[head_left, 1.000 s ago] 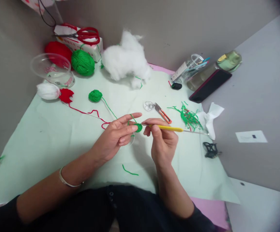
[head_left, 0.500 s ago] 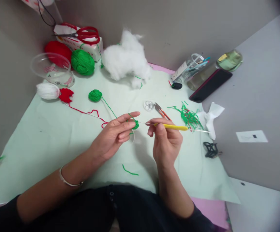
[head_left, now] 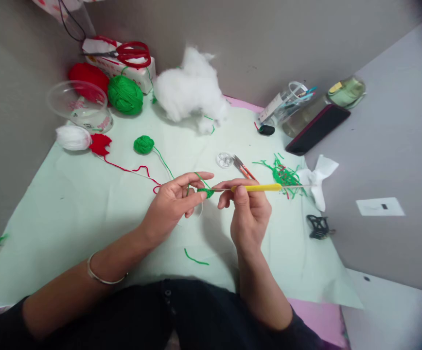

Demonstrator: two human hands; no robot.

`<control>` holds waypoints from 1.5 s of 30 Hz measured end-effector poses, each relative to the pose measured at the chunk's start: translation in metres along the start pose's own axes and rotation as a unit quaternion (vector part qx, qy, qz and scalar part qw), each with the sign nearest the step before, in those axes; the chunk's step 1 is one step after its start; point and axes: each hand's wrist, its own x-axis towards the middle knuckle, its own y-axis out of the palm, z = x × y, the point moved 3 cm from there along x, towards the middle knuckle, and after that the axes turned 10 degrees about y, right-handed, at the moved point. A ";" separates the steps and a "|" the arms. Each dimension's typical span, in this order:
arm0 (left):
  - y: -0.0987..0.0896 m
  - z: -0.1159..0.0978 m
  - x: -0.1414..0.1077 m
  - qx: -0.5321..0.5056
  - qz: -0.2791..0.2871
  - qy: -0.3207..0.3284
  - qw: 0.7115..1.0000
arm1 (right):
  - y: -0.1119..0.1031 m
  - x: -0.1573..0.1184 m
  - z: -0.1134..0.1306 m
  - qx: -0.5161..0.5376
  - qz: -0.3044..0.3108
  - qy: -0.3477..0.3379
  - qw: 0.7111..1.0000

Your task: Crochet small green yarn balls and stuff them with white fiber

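Between the thumb and fingers of my left hand [head_left: 172,199] is a small green crochet piece [head_left: 206,193]. Green yarn passes over its raised index finger and runs back to a small green yarn ball [head_left: 143,144]. My right hand [head_left: 249,209] grips a crochet hook [head_left: 258,187] by its yellow handle, held nearly level. The hook's thin metal tip meets the green piece; whether it sits inside a stitch I cannot tell. A short pale strand hangs below the piece. On the cloth nearer to me lies a cut green strand [head_left: 196,257].
Thread snips [head_left: 245,168] and a small clear round case [head_left: 224,160] lie beyond my hands. Green yarn scraps [head_left: 286,177] are to the right, with a black claw clip [head_left: 318,227]. White stuffing [head_left: 192,90], a large green ball [head_left: 125,95] and a plastic tub [head_left: 92,119] stand at the back.
The green piece has tilted flatter in my left hand, with its index finger slightly farther right. My right hand and the hook have shifted slightly left, and the hook is more level.
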 end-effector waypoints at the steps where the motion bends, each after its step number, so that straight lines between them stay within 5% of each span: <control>1: 0.000 -0.001 -0.001 0.020 -0.006 0.010 1.000 | 0.001 -0.002 0.002 -0.046 -0.003 -0.033 0.998; 5: 0.004 -0.005 -0.004 0.056 -0.049 0.039 0.997 | 0.008 -0.015 0.005 -0.253 -0.003 -0.210 0.944; 8: 0.008 0.000 -0.003 -0.065 -0.009 -0.032 0.997 | 0.010 -0.019 0.004 -0.328 -0.035 -0.265 0.906; 11: 0.008 0.003 0.000 -0.201 0.032 -0.109 0.973 | 0.004 -0.014 0.006 -0.208 -0.053 -0.220 0.951; 14: 0.004 0.001 0.003 -0.248 0.011 -0.103 0.963 | -0.001 -0.005 0.003 -0.018 -0.053 -0.114 0.992; 23: 0.007 -0.001 0.001 -0.193 0.025 -0.070 0.978 | 0.003 0.003 -0.009 0.087 0.015 0.032 0.996; 29: 0.004 -0.001 0.000 -0.133 0.016 -0.048 0.990 | 0.002 0.003 -0.007 0.125 0.014 0.040 0.991; 39: 0.000 0.002 -0.002 -0.007 -0.012 0.027 1.000 | 0.002 -0.011 0.005 -0.128 -0.014 -0.158 0.979; 45: 0.009 0.001 -0.004 -0.091 -0.009 -0.033 0.995 | 0.009 -0.017 0.002 -0.359 -0.036 -0.291 0.886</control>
